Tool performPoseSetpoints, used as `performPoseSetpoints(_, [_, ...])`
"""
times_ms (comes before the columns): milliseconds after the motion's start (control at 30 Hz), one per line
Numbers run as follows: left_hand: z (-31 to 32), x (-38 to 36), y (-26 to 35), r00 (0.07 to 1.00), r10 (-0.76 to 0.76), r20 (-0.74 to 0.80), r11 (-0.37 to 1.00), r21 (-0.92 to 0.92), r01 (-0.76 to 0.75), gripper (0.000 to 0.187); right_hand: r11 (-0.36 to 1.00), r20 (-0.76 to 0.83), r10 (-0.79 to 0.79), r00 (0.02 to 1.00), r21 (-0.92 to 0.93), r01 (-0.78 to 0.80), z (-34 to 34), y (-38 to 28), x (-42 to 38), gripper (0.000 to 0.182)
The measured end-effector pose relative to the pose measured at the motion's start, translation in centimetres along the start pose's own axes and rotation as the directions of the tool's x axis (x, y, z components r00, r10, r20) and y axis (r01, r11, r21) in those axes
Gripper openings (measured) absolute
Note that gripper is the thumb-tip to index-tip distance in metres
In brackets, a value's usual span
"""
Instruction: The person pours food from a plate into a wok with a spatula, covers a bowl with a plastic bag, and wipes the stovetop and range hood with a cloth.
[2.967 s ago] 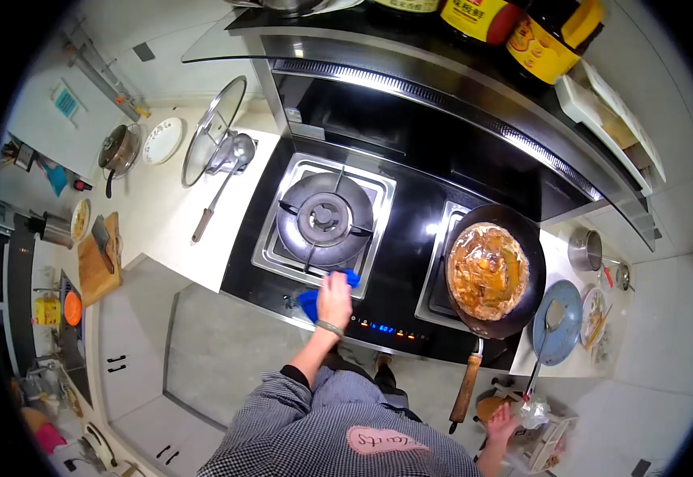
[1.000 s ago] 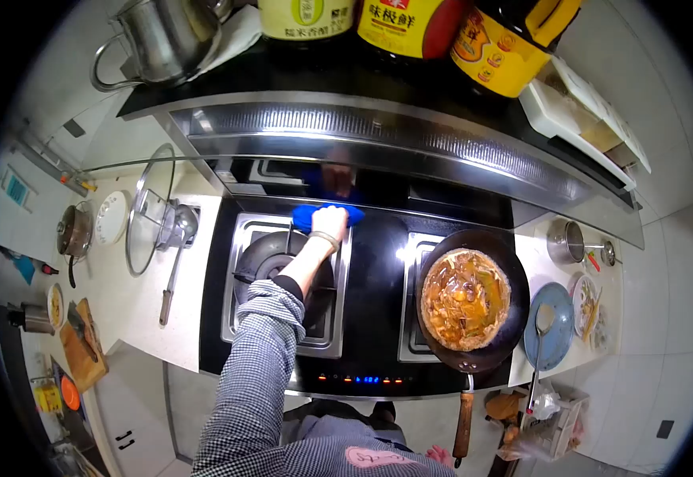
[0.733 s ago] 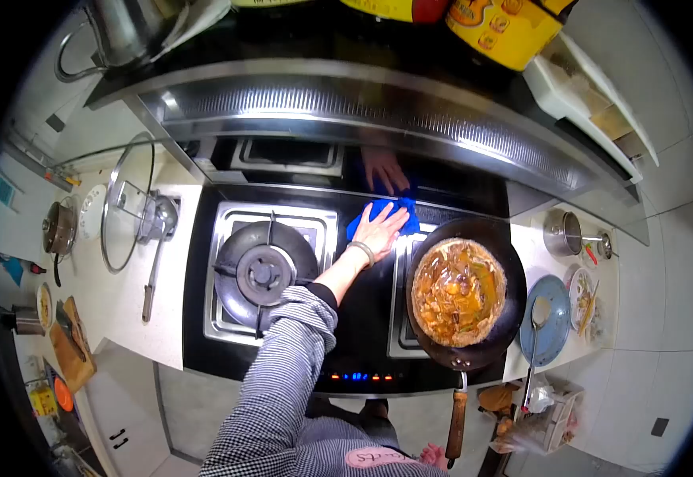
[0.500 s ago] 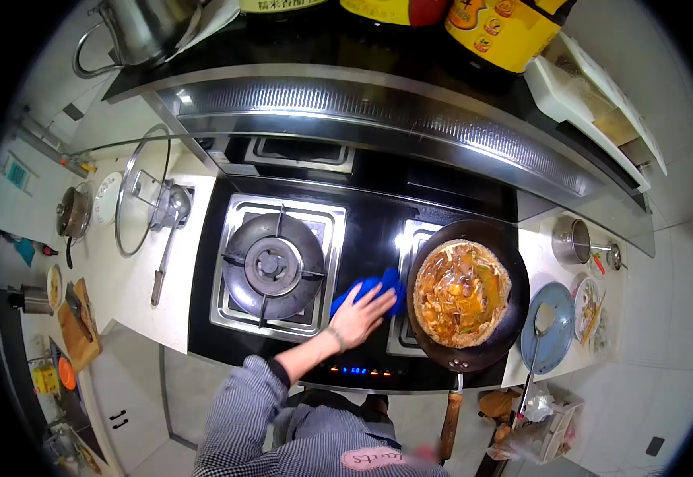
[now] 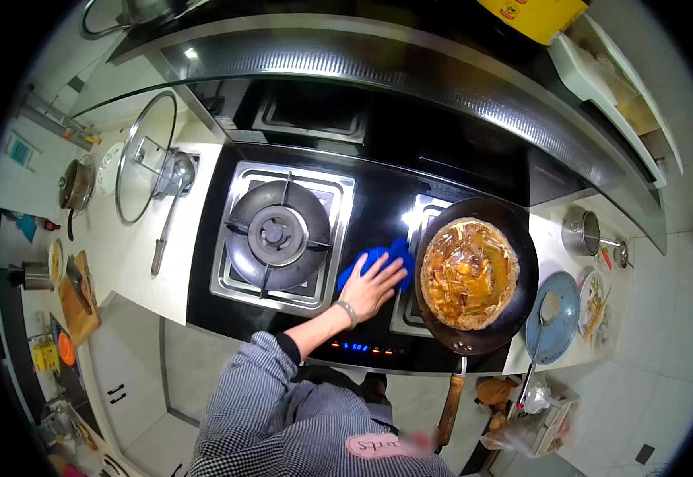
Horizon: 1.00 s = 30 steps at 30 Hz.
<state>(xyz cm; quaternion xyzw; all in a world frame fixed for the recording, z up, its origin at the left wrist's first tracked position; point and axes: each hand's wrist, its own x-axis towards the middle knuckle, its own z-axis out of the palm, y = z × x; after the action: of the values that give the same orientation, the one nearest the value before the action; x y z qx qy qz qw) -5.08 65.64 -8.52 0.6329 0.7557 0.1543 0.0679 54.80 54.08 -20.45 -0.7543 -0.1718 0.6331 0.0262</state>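
My left hand (image 5: 368, 291) rests on a bunched blue cloth (image 5: 398, 253), holding it down on the black glass cooktop (image 5: 374, 226) between the two burners. The fingers lie over the cloth, slightly apart, and the palm hides part of it. Just right of the hand, a dark pan (image 5: 473, 342) stands over the right burner, its wooden handle (image 5: 451, 404) pointing toward me. Brown saucy food (image 5: 471, 274) fills the pan. To the left is the bare left burner (image 5: 276, 232). My right hand is out of view.
A glass lid (image 5: 147, 159) and a long-handled ladle (image 5: 170, 211) are on the left counter. On the right counter, a blue plate (image 5: 549, 338) carries another ladle (image 5: 549, 306), near a small metal pot (image 5: 578, 230). The range hood (image 5: 378, 67) overhangs the cooktop's back.
The camera has tilted, so the cooktop and pan appear higher in view. My left hand stays on the cloth, shifting only slightly across the cooktop.
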Motion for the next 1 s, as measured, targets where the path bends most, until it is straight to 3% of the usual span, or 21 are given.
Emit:
performPoseSetpoints(100, [0.0, 0.7, -1.0, 0.997, 0.057, -0.054, 0.995, -0.082, -0.061, 0.043, 1.000, 0.015, -0.023, 1.000, -0.012, 0.023, -0.2, -0.7, 0.4, 0.032])
performPoseSetpoints(200, [0.1, 4.0, -1.8, 0.990, 0.004, -0.142, 0.999, -0.044, -0.010, 0.037, 0.999, 0.026, -0.039, 0.999, -0.017, 0.039, 0.4, -0.9, 0.1, 0.031])
performPoseSetpoints(300, [0.3, 0.7, 0.5, 0.994, -0.015, -0.104, 0.998, -0.059, 0.009, 0.039, 0.999, 0.035, -0.051, 0.998, -0.015, 0.051, 0.6, -1.7, -0.2, 0.031])
performPoseSetpoints(367, [0.9, -3.7, 2.8, 0.993, 0.119, -0.015, 0.988, -0.096, -0.120, 0.044, 0.998, 0.041, -0.056, 0.998, -0.022, 0.057, 0.7, -2.5, -0.4, 0.031])
performPoseSetpoints(467, [2.6, -4.8, 4.0, 0.988, 0.137, -0.072, 0.978, -0.146, -0.147, 0.045, 0.997, 0.044, -0.071, 0.997, -0.022, 0.072, 0.9, -3.1, -0.4, 0.030])
performPoseSetpoints(600, [3.3, -1.0, 5.0, 0.990, -0.027, -0.141, 0.999, -0.049, 0.020, 0.045, 0.996, 0.028, -0.083, 0.996, -0.021, 0.083, 0.6, -2.8, -0.9, 0.030])
performPoseSetpoints(700, [4.6, -4.0, 9.4, 0.991, -0.093, -0.099, 0.996, -0.009, 0.093, 0.047, 0.996, 0.024, -0.086, 0.996, -0.023, 0.087, 0.4, -2.6, -1.0, 0.029])
performPoseSetpoints(733, [5.6, -5.4, 11.2, 0.985, -0.083, -0.148, 0.996, 0.004, 0.085, 0.048, 0.996, 0.024, -0.088, 0.996, -0.024, 0.088, 0.4, -2.7, -1.0, 0.029])
performPoseSetpoints(767, [5.7, -5.6, 12.6, 0.979, -0.115, -0.169, 0.991, -0.080, 0.103, 0.047, 0.996, 0.028, -0.089, 0.996, -0.025, 0.090, 0.5, -2.7, -0.8, 0.029])
performPoseSetpoints(933, [6.0, -3.0, 14.3, 0.998, 0.059, -0.016, 0.971, -0.233, -0.061, 0.049, 0.995, 0.042, -0.091, 0.995, -0.025, 0.092, 1.3, -2.9, -0.4, 0.028])
performPoseSetpoints(1000, [4.5, -5.3, 12.5, 0.997, 0.038, -0.072, 0.983, -0.175, -0.050, 0.051, 0.995, 0.047, -0.093, 0.995, -0.029, 0.095, 1.4, -3.1, 0.0, 0.028])
